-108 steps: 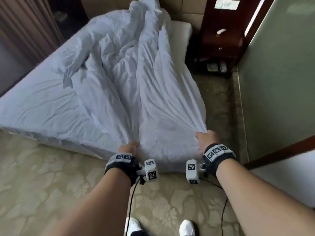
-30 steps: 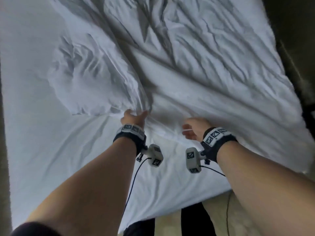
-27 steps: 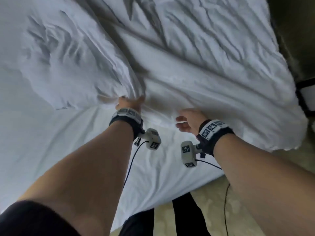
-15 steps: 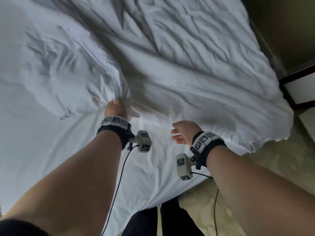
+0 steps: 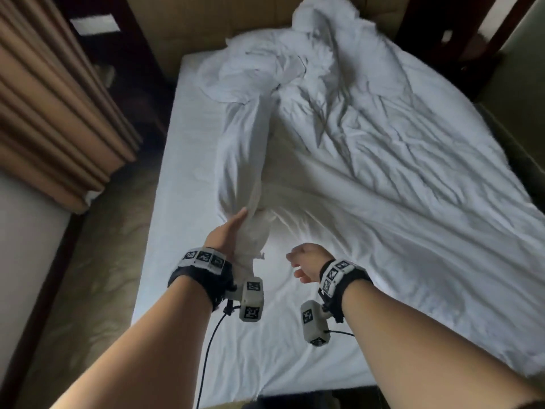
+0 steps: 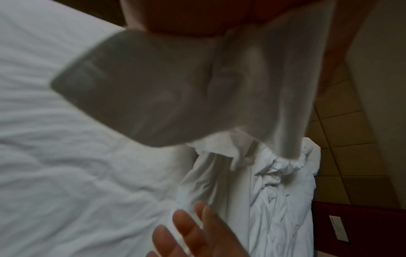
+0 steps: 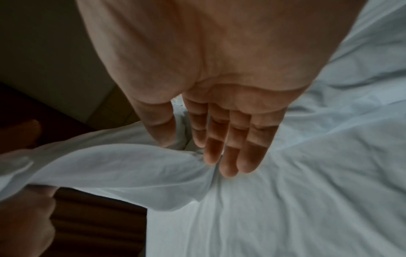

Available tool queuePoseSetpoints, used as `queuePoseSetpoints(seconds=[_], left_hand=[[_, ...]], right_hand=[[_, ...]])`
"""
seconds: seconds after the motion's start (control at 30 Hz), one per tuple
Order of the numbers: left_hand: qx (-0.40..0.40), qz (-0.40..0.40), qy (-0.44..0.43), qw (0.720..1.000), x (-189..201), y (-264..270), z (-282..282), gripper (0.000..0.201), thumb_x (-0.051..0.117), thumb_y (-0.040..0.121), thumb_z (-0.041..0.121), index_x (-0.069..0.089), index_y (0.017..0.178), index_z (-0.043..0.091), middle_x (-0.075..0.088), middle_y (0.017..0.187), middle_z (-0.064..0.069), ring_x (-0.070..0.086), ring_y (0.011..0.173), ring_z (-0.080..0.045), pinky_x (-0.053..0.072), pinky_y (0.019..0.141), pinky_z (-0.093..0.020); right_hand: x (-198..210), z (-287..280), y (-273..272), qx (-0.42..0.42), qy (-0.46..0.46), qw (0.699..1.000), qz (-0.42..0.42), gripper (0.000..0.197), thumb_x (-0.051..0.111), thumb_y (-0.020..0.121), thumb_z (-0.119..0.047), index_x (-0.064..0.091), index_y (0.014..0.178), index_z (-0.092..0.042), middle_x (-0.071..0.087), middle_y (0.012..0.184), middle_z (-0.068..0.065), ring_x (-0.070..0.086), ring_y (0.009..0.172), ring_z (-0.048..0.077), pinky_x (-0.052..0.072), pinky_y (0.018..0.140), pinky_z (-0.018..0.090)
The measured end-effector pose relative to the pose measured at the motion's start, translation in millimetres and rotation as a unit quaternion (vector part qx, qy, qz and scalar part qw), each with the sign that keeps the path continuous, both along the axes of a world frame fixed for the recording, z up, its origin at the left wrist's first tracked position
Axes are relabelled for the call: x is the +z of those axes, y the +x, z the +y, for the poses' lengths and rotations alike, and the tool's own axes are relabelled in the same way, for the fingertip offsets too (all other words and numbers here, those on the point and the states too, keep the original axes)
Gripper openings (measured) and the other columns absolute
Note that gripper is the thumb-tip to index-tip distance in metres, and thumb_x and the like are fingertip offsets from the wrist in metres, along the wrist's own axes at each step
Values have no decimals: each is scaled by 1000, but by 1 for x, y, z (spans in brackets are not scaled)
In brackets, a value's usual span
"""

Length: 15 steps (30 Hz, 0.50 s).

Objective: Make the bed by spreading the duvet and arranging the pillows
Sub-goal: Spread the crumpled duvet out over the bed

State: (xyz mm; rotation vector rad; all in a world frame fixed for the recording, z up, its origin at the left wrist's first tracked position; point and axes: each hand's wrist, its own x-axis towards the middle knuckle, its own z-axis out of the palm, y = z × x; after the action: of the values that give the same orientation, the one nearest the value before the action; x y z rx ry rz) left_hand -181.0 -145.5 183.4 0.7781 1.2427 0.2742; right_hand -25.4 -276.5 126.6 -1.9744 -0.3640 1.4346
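A crumpled white duvet [image 5: 383, 160] covers the right side of the bed and is bunched up at the head end. One long fold of it stretches down to my left hand [image 5: 233, 231], which grips the duvet's corner [image 5: 253, 240] lifted off the sheet. The left wrist view shows that cloth [image 6: 175, 87] hanging from the palm. My right hand [image 5: 303, 261] hovers over the sheet beside it, holding nothing, fingers [image 7: 219, 139] straight above the fold [image 7: 120, 165]. The left hand [image 7: 28, 217] shows there curled round the cloth. I cannot tell any pillow apart.
The bare white sheet [image 5: 188, 202] shows along the bed's left side and foot. Brown curtains [image 5: 53, 98] hang at the left over a carpeted strip [image 5: 97, 261]. A padded headboard [image 5: 206, 22] and a dark wooden nightstand [image 5: 442, 31] stand at the far end.
My left hand has taken the duvet fold and pulled it towards me, lifting its corner. The right hand let go of the duvet and stays free. My view has risen to the whole bed.
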Motion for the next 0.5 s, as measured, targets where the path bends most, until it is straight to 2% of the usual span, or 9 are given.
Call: queuePoseSetpoints(seconds=[0.03, 0.1, 0.13, 0.2, 0.3, 0.37, 0.4, 0.43, 0.5], left_hand=[[20, 21, 15, 999, -2, -12, 1, 92, 92, 49, 63, 73, 121, 10, 77, 107, -17, 74, 96, -43, 55, 93, -63], [42, 42, 28, 998, 14, -29, -9, 69, 87, 62, 44, 72, 116, 5, 77, 100, -20, 74, 89, -45, 55, 88, -67], [41, 40, 23, 998, 22, -37, -13, 59, 82, 68, 39, 71, 115, 4, 77, 99, -20, 75, 87, -43, 57, 87, -64], [33, 18, 3, 999, 40, -56, -21, 50, 77, 78, 34, 71, 118, 5, 77, 102, -19, 75, 80, -38, 61, 77, -51], [15, -46, -28, 998, 56, -93, -17, 46, 70, 87, 35, 71, 122, 5, 75, 111, -19, 73, 78, -35, 60, 71, -43], [-2, -82, -51, 995, 65, -127, -10, 39, 65, 93, 33, 71, 118, 3, 76, 105, -18, 73, 72, -33, 61, 63, -40], [-6, -93, -64, 994, 66, -146, -3, 37, 63, 94, 31, 72, 116, 2, 76, 101, -18, 73, 70, -33, 61, 61, -40], [-11, -104, -73, 992, 68, -166, 3, 37, 63, 95, 30, 71, 117, 2, 75, 100, -18, 73, 71, -33, 63, 63, -42], [-26, -117, -89, 989, 62, -207, 21, 49, 66, 92, 30, 65, 129, -1, 72, 107, -19, 72, 84, -35, 60, 81, -47]], right_hand=[[4, 1, -10, 0, 3, 1000, 6, 14, 66, 94, -31, 62, 99, -18, 66, 95, 8, 64, 70, 21, 54, 64, 33], [13, 4, -30, -22, 5, 999, 31, 24, 63, 97, -36, 61, 102, -13, 63, 92, 8, 58, 64, 22, 48, 58, 31], [17, 6, -39, -40, 3, 998, 47, 31, 61, 97, -40, 61, 106, -11, 62, 91, 9, 56, 62, 22, 45, 56, 31], [26, 8, -59, -73, 0, 994, 76, 45, 57, 98, -50, 60, 111, -7, 62, 91, 11, 54, 62, 23, 43, 55, 29], [32, 15, -90, -100, -2, 989, 112, 66, 49, 95, -66, 59, 119, -5, 67, 100, 11, 63, 76, 27, 50, 65, 32], [31, 24, -117, -109, -7, 985, 131, 82, 46, 90, -76, 55, 131, -5, 69, 112, 13, 69, 95, 32, 56, 81, 39], [30, 31, -133, -119, -9, 982, 147, 90, 46, 86, -80, 50, 138, -6, 67, 118, 15, 68, 103, 36, 56, 87, 44], [29, 39, -152, -135, -4, 976, 168, 97, 47, 82, -84, 44, 144, -10, 65, 122, 16, 66, 107, 39, 56, 90, 47], [22, 60, -189, -173, 3, 966, 190, 101, 56, 66, -90, 44, 142, -26, 66, 121, 17, 67, 104, 42, 57, 88, 51]])
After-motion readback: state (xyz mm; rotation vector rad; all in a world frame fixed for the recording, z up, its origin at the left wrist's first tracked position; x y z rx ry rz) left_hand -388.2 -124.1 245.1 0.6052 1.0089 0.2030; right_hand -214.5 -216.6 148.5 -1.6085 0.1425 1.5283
